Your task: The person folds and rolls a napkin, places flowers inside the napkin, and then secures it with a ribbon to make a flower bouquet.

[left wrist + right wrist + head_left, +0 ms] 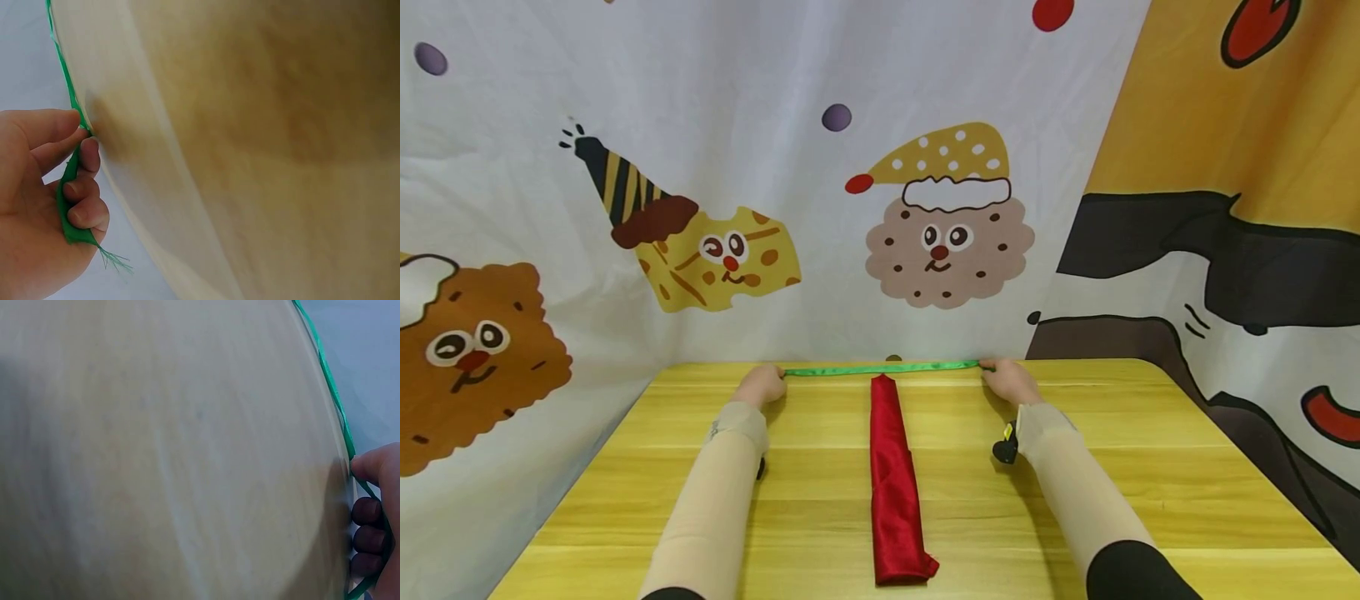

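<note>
A narrow green ribbon stretches between both hands along the far edge of the table. My left hand pinches one end between thumb and finger; in the left wrist view the ribbon's tail runs under the curled fingers and finishes in a frayed tip. At the other end my right hand pinches the ribbon, its thumb pressed at the table's rim in the right wrist view and its other fingers curled. Between the forearms lies a long folded piece of shiny red cloth, its narrow far end close to the ribbon.
The wooden table reaches back to a white curtain printed with cartoon biscuits and cheese. On the right the curtain carries orange and black shapes. A small black device sits at the right wrist.
</note>
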Action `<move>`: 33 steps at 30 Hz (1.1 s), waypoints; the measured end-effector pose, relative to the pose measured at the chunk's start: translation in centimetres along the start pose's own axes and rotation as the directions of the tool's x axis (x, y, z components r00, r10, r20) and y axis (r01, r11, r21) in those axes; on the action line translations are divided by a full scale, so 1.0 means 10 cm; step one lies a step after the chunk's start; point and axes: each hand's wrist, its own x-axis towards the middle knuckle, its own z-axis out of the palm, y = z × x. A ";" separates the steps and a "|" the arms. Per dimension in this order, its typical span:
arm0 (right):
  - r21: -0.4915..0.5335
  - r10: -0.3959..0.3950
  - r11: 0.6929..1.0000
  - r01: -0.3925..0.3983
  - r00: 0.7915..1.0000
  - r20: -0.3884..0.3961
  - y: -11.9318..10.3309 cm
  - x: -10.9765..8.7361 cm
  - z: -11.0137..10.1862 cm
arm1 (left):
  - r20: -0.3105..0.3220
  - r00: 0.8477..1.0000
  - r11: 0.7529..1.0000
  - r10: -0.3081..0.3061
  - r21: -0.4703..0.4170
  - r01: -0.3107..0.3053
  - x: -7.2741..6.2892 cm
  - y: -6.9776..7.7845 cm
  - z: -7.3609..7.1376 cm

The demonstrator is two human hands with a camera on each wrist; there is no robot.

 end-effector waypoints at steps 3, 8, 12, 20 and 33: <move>-0.004 -0.005 1.000 0.005 1.000 -0.002 0.00 0.02 0.00 | -0.005 1.000 1.000 0.009 0.011 -0.009 0.01 0.00 0.00; -0.020 -0.024 1.000 0.024 1.000 -0.005 0.00 0.01 0.01 | -0.004 1.000 1.000 0.016 0.017 -0.016 0.01 -0.02 0.00; -0.024 -0.047 0.999 0.047 0.999 -0.005 0.00 0.00 0.00 | 0.031 0.999 0.999 0.016 0.027 -0.017 0.02 -0.03 0.00; 0.007 -0.062 0.998 0.062 0.998 0.006 0.01 -0.04 -0.03 | 0.104 0.994 0.998 0.032 0.050 -0.038 -0.02 -0.03 -0.04; -0.004 -0.085 0.996 0.085 0.996 -0.002 -0.01 -0.11 -0.05 | 0.111 0.994 1.000 0.012 -0.028 -0.009 -0.10 -0.04 -0.04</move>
